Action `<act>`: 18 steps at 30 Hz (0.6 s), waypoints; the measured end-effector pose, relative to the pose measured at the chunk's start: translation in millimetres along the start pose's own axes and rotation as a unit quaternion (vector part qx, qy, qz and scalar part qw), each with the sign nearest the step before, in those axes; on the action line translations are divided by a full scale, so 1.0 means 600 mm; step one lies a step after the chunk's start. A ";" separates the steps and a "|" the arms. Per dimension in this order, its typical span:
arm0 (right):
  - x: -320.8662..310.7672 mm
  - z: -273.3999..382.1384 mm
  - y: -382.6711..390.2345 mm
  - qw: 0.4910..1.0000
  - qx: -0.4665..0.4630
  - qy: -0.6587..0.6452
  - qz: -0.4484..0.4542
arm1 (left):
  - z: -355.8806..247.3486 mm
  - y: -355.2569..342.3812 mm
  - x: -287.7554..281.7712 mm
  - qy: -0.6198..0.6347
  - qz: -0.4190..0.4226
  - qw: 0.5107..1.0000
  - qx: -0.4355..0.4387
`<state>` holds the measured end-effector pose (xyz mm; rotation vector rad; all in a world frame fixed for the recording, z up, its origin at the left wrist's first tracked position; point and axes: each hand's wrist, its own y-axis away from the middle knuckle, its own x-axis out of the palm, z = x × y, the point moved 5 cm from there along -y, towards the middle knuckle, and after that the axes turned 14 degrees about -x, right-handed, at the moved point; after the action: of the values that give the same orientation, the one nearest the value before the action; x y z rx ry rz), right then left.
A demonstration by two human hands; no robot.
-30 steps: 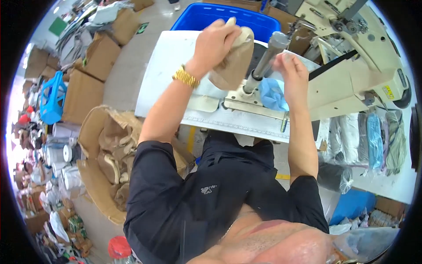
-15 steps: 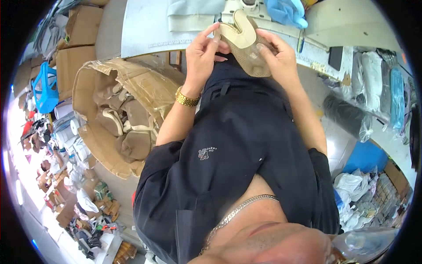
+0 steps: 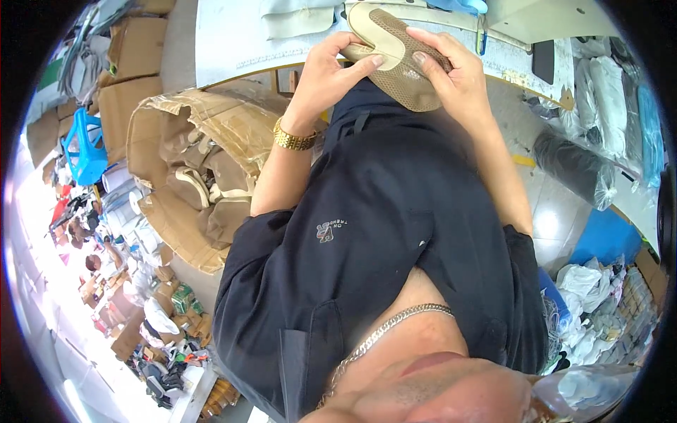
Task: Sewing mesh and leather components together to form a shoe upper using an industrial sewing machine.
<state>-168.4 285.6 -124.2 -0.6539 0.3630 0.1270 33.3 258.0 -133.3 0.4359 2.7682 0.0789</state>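
Observation:
Between my two hands is a shoe upper of brown mesh with a smooth cream collar band. It is held up at the near edge of the white worktable. My left hand grips the collar side, its thumb lying on the cream band and its fingers partly hidden behind. My right hand pinches the mesh side, thumb on the near face and fingers along the upper edge. The rounded mesh end hangs down toward my lap.
A large open cardboard box at my left holds several similar brown and cream uppers. Grey-white fabric pieces lie on the table. A dark phone-like slab is at the right, near plastic-wrapped rolls. Behind the box stands a blue stool.
The shoe upper has turned a little in my hands, showing more of its mesh side. My left thumb has moved onto the cream band, and my right hand has shifted slightly rightward.

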 end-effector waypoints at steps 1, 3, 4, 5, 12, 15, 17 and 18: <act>0.000 0.000 0.000 1.000 -0.004 0.002 0.000 | 0.006 -0.001 0.002 0.022 -0.003 1.000 -0.021; 0.001 0.000 0.001 1.000 -0.008 0.004 -0.001 | 0.013 0.000 0.003 0.044 -0.006 0.998 -0.042; 0.001 0.000 0.001 1.000 -0.006 0.002 -0.002 | 0.017 0.000 0.004 0.044 -0.002 0.997 -0.063; 0.001 -0.002 0.002 1.000 -0.004 -0.001 -0.003 | 0.022 0.000 0.005 0.045 0.002 0.995 -0.084; -0.005 -0.029 0.001 0.999 0.027 -0.032 -0.015 | 0.025 -0.001 0.000 0.097 0.040 0.991 -0.082; -0.004 -0.023 0.007 0.998 0.047 -0.045 -0.012 | 0.034 0.007 -0.005 0.125 0.070 0.986 -0.087; -0.011 -0.040 0.015 0.990 0.124 -0.044 -0.051 | 0.038 -0.016 -0.027 0.007 0.081 0.988 -0.135; -0.013 -0.051 0.016 0.988 0.127 -0.058 -0.064 | 0.025 -0.027 -0.047 0.004 0.061 0.987 -0.151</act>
<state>-186.9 274.1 -149.0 -0.4142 0.2191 -0.0046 58.7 234.1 -140.0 0.5204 2.6721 0.5234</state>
